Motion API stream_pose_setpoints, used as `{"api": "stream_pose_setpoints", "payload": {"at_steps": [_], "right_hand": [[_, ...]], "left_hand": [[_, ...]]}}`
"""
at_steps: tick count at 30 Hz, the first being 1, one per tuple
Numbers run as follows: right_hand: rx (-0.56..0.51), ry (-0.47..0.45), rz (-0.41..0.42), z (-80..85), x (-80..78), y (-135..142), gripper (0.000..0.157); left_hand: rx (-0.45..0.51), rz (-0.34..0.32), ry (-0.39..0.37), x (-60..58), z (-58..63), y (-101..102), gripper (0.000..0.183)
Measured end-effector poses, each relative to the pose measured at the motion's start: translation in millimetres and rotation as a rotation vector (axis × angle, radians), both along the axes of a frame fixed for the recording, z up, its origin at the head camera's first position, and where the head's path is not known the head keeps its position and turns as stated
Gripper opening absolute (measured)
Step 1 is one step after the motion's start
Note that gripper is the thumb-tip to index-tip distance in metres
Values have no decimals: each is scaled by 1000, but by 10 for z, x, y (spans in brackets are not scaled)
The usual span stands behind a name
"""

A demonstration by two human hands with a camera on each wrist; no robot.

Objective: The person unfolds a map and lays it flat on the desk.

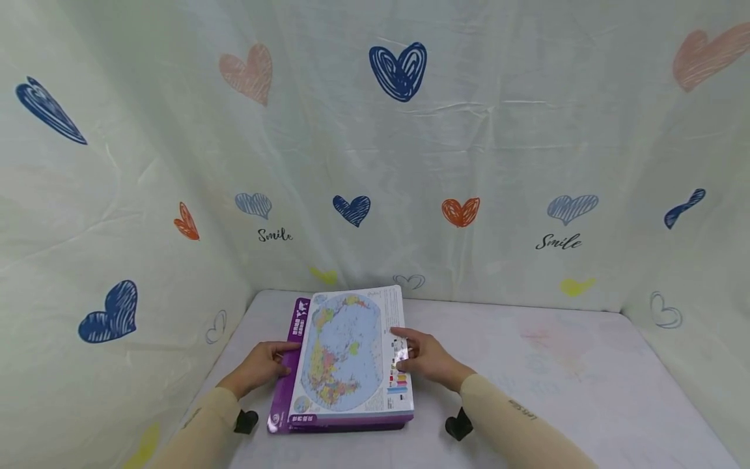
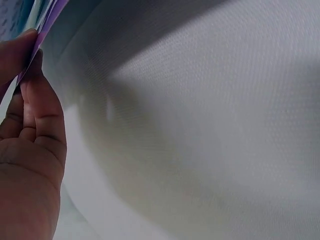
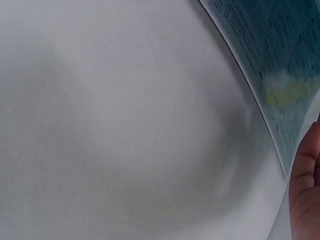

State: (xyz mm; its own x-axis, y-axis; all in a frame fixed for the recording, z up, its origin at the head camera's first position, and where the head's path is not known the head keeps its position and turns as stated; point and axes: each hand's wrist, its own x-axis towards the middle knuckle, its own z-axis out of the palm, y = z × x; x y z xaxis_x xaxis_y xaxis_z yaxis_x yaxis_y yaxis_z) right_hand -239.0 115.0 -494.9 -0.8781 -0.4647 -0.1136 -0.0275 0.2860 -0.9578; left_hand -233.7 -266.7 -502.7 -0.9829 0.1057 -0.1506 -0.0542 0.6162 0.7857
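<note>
In the head view a laminated world map (image 1: 342,352) with a purple left border lies on the table, slightly turned. It looks like more than one layer, as a second purple edge shows below its lower side. My left hand (image 1: 260,368) pinches the purple left border between thumb and fingers; the left wrist view shows the thin edge (image 2: 44,30) between them. At the right edge my right hand (image 1: 433,358) grips the map, with fingertips over its printed face; some fingers are hidden. In the right wrist view only part of that hand (image 3: 306,182) shows beside the sheet (image 3: 260,65).
The white table (image 1: 556,378) stretches to the right of the map. A pale curtain (image 1: 433,150) printed with hearts and "Smile" encloses the back and both sides. Dark objects (image 1: 459,425) show by both wrists.
</note>
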Motion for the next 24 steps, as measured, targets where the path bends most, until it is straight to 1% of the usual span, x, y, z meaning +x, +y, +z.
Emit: {"api": "stream_pose_setpoints", "payload": {"at_steps": [5,9,17,24], "right_hand": [[12,6,-23,62,-10,113,72],[-13,6,-29,111,-24,229,72],[-18,20,-47,201,-18,494,72],[-16,12,-80,272,-12,729,73]], "left_hand": [[8,-12,-2,12,26,8,52],[6,-20,4,18,44,12,52],[-23,5,-11,19,81,26,51],[-40,6,-16,28,97,10,50]]}}
